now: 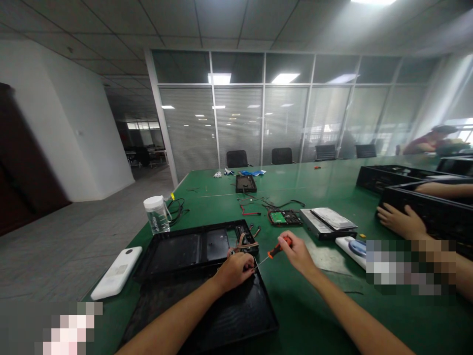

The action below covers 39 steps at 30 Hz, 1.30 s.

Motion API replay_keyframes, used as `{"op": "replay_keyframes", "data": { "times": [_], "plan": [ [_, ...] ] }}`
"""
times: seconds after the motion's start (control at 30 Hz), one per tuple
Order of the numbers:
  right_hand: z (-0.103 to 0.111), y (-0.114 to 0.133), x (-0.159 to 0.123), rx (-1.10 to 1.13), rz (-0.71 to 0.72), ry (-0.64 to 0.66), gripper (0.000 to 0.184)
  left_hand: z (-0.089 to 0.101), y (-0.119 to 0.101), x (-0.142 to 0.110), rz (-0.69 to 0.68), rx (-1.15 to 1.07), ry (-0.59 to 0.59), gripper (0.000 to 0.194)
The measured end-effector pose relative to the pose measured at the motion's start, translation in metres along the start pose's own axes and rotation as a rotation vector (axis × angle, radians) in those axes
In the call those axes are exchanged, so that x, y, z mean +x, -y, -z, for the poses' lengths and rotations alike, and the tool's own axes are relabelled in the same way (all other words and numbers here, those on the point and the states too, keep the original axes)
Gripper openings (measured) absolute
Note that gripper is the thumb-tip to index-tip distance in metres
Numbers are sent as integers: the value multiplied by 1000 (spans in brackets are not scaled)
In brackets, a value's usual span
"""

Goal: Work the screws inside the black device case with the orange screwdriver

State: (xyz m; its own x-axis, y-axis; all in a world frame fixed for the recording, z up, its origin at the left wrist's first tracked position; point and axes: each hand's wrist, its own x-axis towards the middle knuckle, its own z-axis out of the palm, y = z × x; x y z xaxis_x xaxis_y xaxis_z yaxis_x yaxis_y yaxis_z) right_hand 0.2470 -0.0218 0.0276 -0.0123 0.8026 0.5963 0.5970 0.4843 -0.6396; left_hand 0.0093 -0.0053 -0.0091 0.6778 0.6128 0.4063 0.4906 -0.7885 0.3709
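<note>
My right hand (296, 251) grips the red and black handle of a screwdriver (274, 250). Its thin shaft slants down and left to the fingers of my left hand (235, 271). Those fingers are closed together at the screwdriver's tip; what they pinch is too small to make out. Under my left hand lies an open black computer case, with one panel (236, 308) toward me and the frame (170, 251) behind it. A bundle of multicoloured wires (242, 245) comes out of the frame's right end, just beyond my left hand.
A water bottle (157, 217) and a white power bank (117, 273) stand left. Beyond the case lie a hard drive with a green board (284, 217), an optical drive (325, 224) and a small black box (246, 184). At right, a co-worker's hands (402, 222) touch another black case (439, 212).
</note>
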Motion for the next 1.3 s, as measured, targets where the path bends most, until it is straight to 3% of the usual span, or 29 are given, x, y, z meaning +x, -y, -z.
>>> {"op": "replay_keyframes", "data": {
  "times": [0.5, 0.6, 0.73, 0.9, 1.03, 1.17, 1.3],
  "plan": [
    [8, 6, -1, -296, 199, 41, 29, 0, -1, -1, 43, -39, 12, 14],
    [15, 31, 5, -458, 254, 154, 36, -1, -1, 0, 42, -48, 7, 13],
    [24, 84, 20, -756, 243, 374, 49, -1, 0, 0, 23, -52, -1, 13],
    [16, 132, 30, -692, 247, 578, 30, 2, -1, 2, 24, -25, 16, 13],
    [8, 135, 33, -835, 105, 509, 45, 3, -4, 3, 34, -5, 33, 14],
    [8, 128, 36, -749, 177, 556, 35, 3, -4, 4, 42, 3, 33, 13],
    [6, 123, 40, -839, 78, 449, 45, 1, -2, 4, 39, -19, 25, 11]
  ]
}}
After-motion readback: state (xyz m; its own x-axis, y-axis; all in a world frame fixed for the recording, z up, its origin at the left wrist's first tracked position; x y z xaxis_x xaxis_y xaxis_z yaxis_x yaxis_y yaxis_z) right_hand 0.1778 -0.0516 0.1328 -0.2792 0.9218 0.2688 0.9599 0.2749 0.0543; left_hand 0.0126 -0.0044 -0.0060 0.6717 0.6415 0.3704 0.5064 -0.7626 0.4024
